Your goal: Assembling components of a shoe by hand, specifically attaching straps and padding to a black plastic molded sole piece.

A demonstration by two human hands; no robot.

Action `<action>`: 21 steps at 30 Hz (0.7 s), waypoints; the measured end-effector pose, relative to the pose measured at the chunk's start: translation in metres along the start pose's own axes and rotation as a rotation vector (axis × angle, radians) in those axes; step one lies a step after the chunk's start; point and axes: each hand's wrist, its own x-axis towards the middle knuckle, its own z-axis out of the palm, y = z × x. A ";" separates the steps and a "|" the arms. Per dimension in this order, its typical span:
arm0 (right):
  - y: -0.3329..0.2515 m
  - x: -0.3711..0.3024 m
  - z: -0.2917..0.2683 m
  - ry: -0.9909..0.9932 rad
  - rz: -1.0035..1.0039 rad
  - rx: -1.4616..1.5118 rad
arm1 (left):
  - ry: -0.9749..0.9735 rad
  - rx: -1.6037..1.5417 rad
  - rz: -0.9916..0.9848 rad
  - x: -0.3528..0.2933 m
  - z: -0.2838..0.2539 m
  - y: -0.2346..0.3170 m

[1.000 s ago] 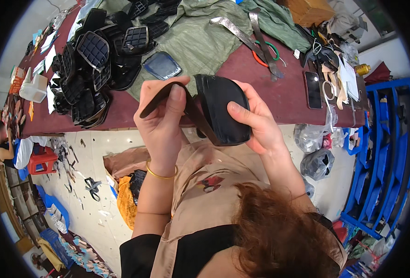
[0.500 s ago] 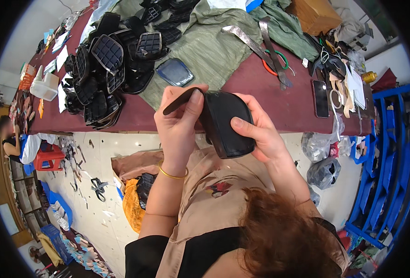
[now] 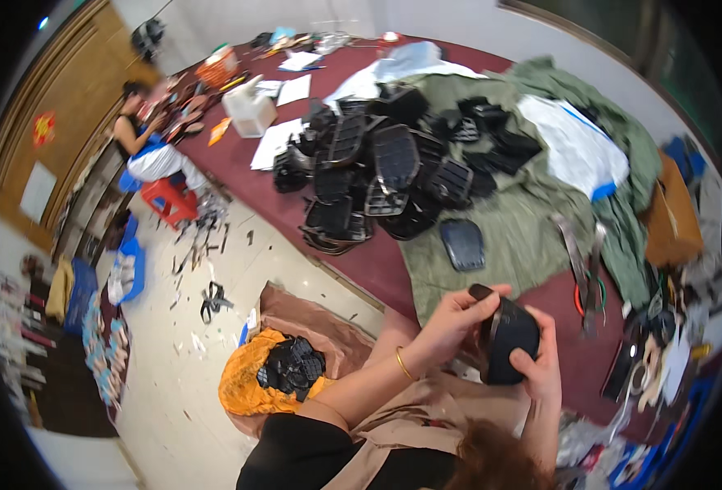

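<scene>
Shell (image 3: 513,339), smooth, black and rounded, is held at four o'clock in the view, the right hand (image 3: 545,371) wrapped around its side, thumb on its face, while the left hand (image 3: 461,317) pinches a thin, dark flap (image 3: 481,291) at its upper edge. Work on it appears under way; how much remains cannot be told. Toward eleven o'clock from it, one bluish-black pad (image 3: 463,245) lies on wrinkled olive cloth (image 3: 512,237); beyond, gridded, plastic-looking pieces (image 3: 394,159) crowd the maroon worktop (image 3: 234,171), finished or not unclear. Scissors (image 3: 577,300) rest at two o'clock.
</scene>
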 end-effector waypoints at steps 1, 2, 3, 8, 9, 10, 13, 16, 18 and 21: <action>0.003 0.002 -0.003 -0.014 0.018 -0.016 | 0.014 -0.081 -0.015 0.002 -0.002 -0.005; 0.005 0.009 -0.003 -0.038 0.024 -0.020 | 0.068 -0.187 -0.027 0.004 -0.004 -0.008; 0.008 0.013 -0.005 -0.036 0.024 -0.049 | 0.082 -0.190 -0.009 0.011 -0.008 -0.013; 0.031 0.048 -0.001 -0.066 0.060 -0.152 | 0.308 -0.440 0.065 0.037 -0.034 -0.037; 0.037 0.051 -0.004 -0.049 0.035 -0.202 | 0.388 -0.473 0.054 0.044 -0.037 -0.040; 0.043 0.056 -0.009 -0.043 0.024 -0.252 | 0.357 -0.461 0.009 0.050 -0.043 -0.039; 0.055 0.065 -0.010 -0.005 0.027 -0.260 | 0.286 -0.404 -0.034 0.060 -0.053 -0.033; 0.059 0.069 -0.005 0.043 0.006 -0.228 | 0.395 -0.318 0.127 0.069 -0.043 -0.037; 0.058 0.064 -0.007 0.081 -0.021 -0.243 | 0.418 -0.295 0.181 0.068 -0.033 -0.040; 0.044 0.054 -0.012 0.147 -0.138 -0.153 | 0.424 -0.276 0.221 0.058 -0.014 -0.044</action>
